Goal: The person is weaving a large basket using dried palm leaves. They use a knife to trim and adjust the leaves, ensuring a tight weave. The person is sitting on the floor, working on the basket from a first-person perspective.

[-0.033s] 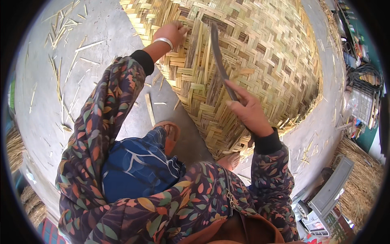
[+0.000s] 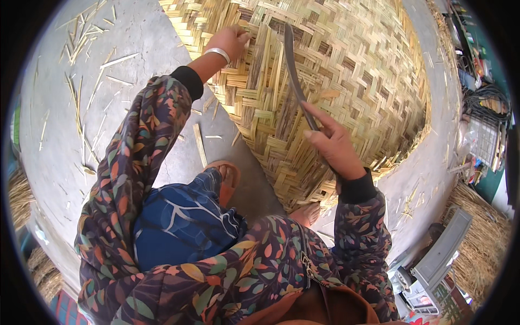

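Grey concrete floor (image 2: 65, 135) littered with bamboo slivers (image 2: 81, 97), large woven bamboo mat (image 2: 352, 70) spread ahead, left hand (image 2: 227, 42) curled, fingertips pressing the weave, right hand (image 2: 336, 146) closed around a dark curved blade (image 2: 292, 70) lying over the mat, sandalled foot (image 2: 227, 181) just beside its edge.

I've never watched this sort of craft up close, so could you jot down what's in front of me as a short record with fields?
Setting: grey concrete floor strewn with loose bamboo slivers
Main piece: large woven bamboo mat, its near edge unfinished
Left hand: pressed on the weave near the mat's edge, silver bangle on the wrist
Right hand: gripping a long dark blade that lies across the weave
Clothing: leaf-patterned sleeves, orange sandal
Right edge: dry straw and clutter, too small to identify
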Tool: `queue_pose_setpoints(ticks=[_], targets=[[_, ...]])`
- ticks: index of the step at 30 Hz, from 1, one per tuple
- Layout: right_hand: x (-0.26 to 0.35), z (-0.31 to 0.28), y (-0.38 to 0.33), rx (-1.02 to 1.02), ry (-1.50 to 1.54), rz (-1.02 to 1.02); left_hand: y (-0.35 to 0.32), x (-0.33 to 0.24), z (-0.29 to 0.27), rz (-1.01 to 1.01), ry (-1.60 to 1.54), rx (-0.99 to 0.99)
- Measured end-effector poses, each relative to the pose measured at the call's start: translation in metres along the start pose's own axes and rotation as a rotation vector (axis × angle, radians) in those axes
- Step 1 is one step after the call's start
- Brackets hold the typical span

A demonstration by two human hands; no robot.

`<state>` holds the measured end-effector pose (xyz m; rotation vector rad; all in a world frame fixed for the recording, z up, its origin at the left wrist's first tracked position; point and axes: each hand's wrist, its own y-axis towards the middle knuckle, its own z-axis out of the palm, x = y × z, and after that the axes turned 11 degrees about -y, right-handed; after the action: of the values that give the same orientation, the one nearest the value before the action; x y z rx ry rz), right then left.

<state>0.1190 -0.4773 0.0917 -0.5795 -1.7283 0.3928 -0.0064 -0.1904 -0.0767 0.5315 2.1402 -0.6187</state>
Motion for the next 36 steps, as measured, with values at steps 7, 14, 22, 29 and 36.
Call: queue_pose_setpoints(ticks=[7,14,22,29,36], targets=[[0.027,0.005,0.002,0.188,0.179,0.105,-0.004,-0.013,0.006,-0.492,-0.603,0.368],[0.01,0.025,0.022,0.195,0.137,0.116,-0.023,-0.006,0.012,-0.404,-0.646,0.228],[-0.035,0.028,0.067,0.074,-0.046,0.078,-0.026,0.007,0.002,-0.444,-0.718,0.248],[-0.002,-0.004,0.074,0.208,-0.163,0.129,-0.028,-0.002,0.004,-0.55,-0.914,0.234],[-0.029,0.007,0.08,0.094,-0.278,-0.049,-0.024,-0.006,0.0,-0.564,-0.96,0.3]])
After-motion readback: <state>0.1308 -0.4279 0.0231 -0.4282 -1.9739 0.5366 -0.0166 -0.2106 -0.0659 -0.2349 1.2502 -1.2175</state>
